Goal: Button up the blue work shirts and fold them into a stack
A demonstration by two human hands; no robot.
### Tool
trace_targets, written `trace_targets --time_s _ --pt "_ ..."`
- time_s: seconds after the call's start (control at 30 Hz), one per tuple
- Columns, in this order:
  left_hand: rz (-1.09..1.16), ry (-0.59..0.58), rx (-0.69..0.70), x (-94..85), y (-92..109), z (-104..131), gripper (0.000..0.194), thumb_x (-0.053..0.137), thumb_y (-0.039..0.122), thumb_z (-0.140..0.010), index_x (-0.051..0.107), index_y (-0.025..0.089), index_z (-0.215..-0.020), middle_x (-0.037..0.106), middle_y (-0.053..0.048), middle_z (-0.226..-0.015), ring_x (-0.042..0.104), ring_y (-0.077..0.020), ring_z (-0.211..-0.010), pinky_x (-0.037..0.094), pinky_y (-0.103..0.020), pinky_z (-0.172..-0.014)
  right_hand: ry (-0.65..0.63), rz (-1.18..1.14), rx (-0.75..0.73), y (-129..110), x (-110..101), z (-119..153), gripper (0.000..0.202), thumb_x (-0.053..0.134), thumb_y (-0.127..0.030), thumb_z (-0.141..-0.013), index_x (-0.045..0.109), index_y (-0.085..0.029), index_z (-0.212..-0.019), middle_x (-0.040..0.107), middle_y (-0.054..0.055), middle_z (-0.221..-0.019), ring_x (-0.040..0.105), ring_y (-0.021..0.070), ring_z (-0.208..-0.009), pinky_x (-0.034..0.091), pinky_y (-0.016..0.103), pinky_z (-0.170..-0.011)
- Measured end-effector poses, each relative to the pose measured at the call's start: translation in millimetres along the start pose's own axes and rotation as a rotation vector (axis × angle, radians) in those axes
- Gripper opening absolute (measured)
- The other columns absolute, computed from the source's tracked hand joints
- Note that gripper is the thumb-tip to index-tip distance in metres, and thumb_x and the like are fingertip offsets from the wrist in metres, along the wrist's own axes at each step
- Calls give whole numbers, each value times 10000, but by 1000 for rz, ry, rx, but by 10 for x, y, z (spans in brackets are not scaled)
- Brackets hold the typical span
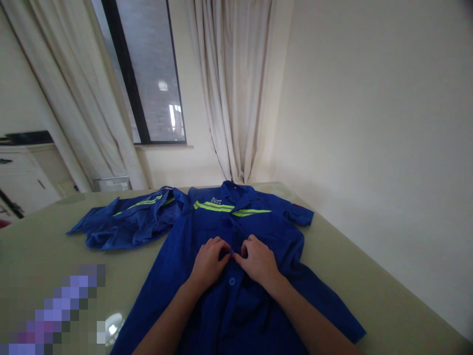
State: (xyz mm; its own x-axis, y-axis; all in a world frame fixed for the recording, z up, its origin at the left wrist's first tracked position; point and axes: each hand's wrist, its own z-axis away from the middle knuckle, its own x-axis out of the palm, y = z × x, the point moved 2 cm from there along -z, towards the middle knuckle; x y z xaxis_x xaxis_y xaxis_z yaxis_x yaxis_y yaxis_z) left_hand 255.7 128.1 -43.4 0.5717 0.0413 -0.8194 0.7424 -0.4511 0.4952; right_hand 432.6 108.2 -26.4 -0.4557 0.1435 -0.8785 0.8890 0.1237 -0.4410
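A blue work jacket (207, 305) with yellow-green reflective stripes is spread out in front of me, its collar at the far end. Both hands meet at its front opening. My left hand (212, 261) pinches the front edge near a button (231, 252) from the left. From the right, my right hand (256, 257) pinches at the same spot, thumb tips nearly touching. The fingers partly cover that button. Another round blue button (232, 281) shows just below, lying on the front strip.
A second blue garment (133, 222) with reflective stripes lies crumpled at the back left of the greenish table (351, 276). A shiny whitish object (114, 327) sits at lower left, beside a pixelated patch. A wall borders the right edge; curtains (236, 88) and a window stand behind.
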Motion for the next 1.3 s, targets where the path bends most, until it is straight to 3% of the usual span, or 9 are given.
trace_targets --time_s 0.1,0.2,0.33,0.43,0.57,0.63,0.77,1.07,1.3 --pt "142 17 -63 8 -21 -11 107 642 184 -845 702 226 -922 692 -11 -924 620 -197 -907 457 -314 -807 -3 -16 28 -5 30 -20 127 688 -267 -809 628 -208 -714 612 24 -897 582 163 -740 324 274 -599" --pt "240 27 -84 19 -35 11 113 691 197 -812 703 227 -920 696 -5 -920 622 -193 -897 455 -308 -802 46 -230 -57 22 12 -49 104 624 -141 -778 588 -198 -699 568 4 -832 560 143 -731 375 263 -639" --pt "290 30 -61 20 12 78 57 667 194 -845 691 228 -884 689 -5 -889 621 -195 -871 452 -314 -795 109 -578 -223 37 -22 -46 118 549 -170 -846 568 -202 -734 523 -3 -823 527 134 -711 397 251 -636" --pt "227 74 -1 10 88 123 98 591 163 -896 661 230 -884 671 -8 -884 607 -204 -880 447 -327 -806 113 -658 -280 26 13 -18 168 515 -220 -894 534 -210 -728 516 -8 -780 513 145 -715 398 263 -661" --pt "213 101 77 12 152 150 146 516 176 -955 647 235 -929 660 -22 -924 616 -205 -912 464 -329 -827 82 -618 -273 30 104 9 144 543 -278 -923 581 -212 -800 550 -12 -767 527 154 -714 400 270 -665" --pt "235 103 75 19 145 152 158 508 190 -969 657 239 -960 667 -24 -950 636 -199 -922 476 -324 -833 72 -573 -241 43 137 16 45 621 -256 -861 611 -213 -854 568 -17 -769 534 152 -692 398 265 -643" --pt "218 98 84 34 115 156 147 527 191 -970 662 249 -979 674 -15 -973 653 -188 -928 489 -314 -845 123 -425 -180 46 153 30 101 623 -143 -767 625 -210 -843 585 -14 -773 546 155 -689 391 262 -633" --pt "-145 159 166 36 166 176 162 507 152 -983 649 229 -984 671 -25 -959 630 -203 -899 481 -323 -825 162 -276 -17 29 171 51 209 596 -90 -747 695 -208 -888 698 30 -827 643 195 -758 426 287 -702" --pt "-233 85 153 37 197 181 190 493 154 -992 665 232 -1009 691 -36 -959 637 -231 -908 477 -353 -831 173 -390 -125 38 120 19 172 618 -94 -796 734 -204 -861 682 27 -851 634 172 -745 450 269 -690"
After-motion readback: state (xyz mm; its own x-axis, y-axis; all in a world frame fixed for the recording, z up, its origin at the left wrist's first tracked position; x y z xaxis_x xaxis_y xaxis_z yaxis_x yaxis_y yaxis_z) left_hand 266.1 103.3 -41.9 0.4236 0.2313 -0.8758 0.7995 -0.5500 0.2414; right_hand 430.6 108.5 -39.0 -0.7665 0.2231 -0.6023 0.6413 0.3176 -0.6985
